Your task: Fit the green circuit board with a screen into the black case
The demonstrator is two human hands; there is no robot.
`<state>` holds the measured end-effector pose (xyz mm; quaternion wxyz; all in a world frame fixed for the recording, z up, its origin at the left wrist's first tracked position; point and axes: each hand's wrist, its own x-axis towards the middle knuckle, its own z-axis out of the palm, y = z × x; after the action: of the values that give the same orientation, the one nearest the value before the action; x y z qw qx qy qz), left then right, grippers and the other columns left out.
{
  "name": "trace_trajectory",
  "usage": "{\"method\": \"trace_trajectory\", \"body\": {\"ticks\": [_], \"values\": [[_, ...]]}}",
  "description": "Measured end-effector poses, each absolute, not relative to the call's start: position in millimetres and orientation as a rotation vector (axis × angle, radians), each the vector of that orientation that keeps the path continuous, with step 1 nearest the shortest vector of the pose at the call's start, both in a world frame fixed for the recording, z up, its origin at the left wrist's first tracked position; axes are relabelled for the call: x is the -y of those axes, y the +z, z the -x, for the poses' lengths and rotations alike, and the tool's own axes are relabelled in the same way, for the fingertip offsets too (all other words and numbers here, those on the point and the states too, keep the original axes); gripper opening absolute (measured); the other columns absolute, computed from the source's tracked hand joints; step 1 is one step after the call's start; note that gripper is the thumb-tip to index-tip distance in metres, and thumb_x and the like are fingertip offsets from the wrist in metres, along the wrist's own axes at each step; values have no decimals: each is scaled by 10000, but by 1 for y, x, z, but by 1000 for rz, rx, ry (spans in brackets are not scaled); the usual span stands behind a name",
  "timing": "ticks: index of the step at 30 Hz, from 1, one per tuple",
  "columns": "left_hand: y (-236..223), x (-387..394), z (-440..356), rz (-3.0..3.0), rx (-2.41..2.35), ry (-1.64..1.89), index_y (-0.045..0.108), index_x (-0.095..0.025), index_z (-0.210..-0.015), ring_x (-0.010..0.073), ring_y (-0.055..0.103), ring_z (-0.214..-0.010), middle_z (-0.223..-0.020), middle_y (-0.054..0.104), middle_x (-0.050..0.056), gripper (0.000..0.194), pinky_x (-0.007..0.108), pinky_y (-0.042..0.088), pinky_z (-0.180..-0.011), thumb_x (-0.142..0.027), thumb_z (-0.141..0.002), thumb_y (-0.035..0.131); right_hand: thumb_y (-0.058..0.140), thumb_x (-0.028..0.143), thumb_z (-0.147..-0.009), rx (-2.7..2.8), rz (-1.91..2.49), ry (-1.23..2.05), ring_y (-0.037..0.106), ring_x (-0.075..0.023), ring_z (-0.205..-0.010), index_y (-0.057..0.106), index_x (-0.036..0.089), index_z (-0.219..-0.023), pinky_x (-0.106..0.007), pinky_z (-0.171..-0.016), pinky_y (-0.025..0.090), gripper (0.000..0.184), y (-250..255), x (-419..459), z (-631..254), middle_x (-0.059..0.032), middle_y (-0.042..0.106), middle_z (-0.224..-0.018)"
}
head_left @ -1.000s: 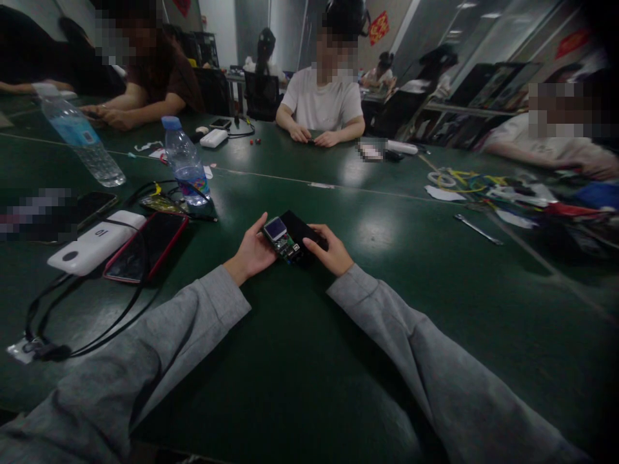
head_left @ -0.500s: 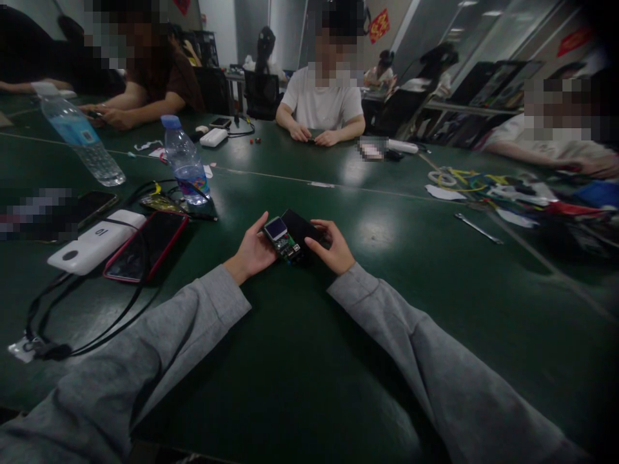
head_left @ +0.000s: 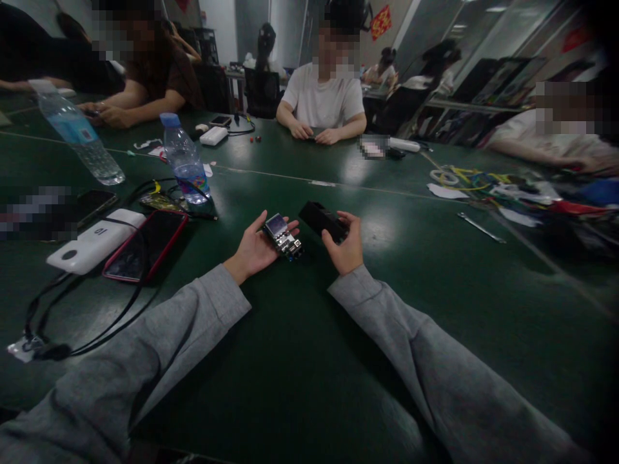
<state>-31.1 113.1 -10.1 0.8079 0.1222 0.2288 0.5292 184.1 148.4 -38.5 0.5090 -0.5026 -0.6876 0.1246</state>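
Note:
On the fingers and palm of my left hand [head_left: 255,248] rests a small circuit board with a screen [head_left: 283,237]; its components face up and its small display is pale. The thumb lies along the board's left side and the fingertips show beyond its far edge. My right hand [head_left: 345,245] grips a black box-like case [head_left: 322,220] between thumb and fingers, tilted, with a hollow showing at its far end. A narrow gap separates the case from the board. Both hands are just above the green table [head_left: 300,361].
To the left are a white power bank [head_left: 97,241], a red-edged phone [head_left: 147,245], looped black cables [head_left: 116,338] and two water bottles, one blue-capped [head_left: 186,161]. A wrench [head_left: 481,227] and a wire pile [head_left: 503,187] lie right. People sit around the table.
My right hand has moved the black case right, away from the circuit board, which it overlapped before. The board's screen now looks brighter. My left hand stays about where it was.

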Motion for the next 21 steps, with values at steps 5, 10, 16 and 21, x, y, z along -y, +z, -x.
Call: {"method": "trace_trajectory", "body": {"ticks": [5,10,16,21], "values": [[-7,-111,30,-267,-506,1160,531,-106,-1324,285,621,-1140,-1216,662,169,570,427,415,-1036,-420,-851,569,595,256,-769,1727,1201,219,509,-277,-1106,481,209,-1178,-505,-998,440,427,-33,-145,-183,-111,510,-1148],[-7,-112,29,-258,-516,1176,523,-119,-1335,285,625,-1133,-1213,665,161,575,429,424,-1021,-419,-848,574,615,229,-747,1781,1246,222,502,-281,-1098,514,211,-1135,-514,-999,448,402,-35,-147,-183,-105,491,-1113],[-9,-113,30,-241,-494,1168,483,-120,-1375,281,631,-1128,-1202,672,158,610,426,412,-1032,-421,-851,569,643,248,-731,1836,1281,243,505,-285,-1075,502,184,-1164,-510,-984,473,460,-42,-149,-182,-119,451,-1115],[-6,-111,31,-228,-497,1146,448,-138,-1401,275,644,-1100,-1177,684,141,607,438,414,-1027,-424,-872,533,638,254,-740,1870,1275,246,506,-294,-1100,478,190,-1194,-525,-986,475,486,-42,-147,-180,-124,442,-1140]]}}
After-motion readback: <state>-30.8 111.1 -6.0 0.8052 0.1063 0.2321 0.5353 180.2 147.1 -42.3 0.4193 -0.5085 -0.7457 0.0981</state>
